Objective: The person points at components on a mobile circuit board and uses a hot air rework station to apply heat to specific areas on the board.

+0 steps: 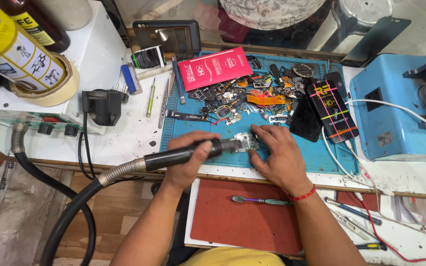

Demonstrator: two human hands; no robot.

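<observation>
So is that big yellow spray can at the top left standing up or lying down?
Tipped, not upright: the yellow spray can leans diagonally, its lower end resting inside the beige tape roll on the white box.

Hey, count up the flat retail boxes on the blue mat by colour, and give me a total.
Red box: 1
Black box with yellow and pink lines: 1
Total: 2
Both lie on the blue mat, beyond the left hand holding the hot-air handpiece and the right hand steadying the circuit board.
</observation>
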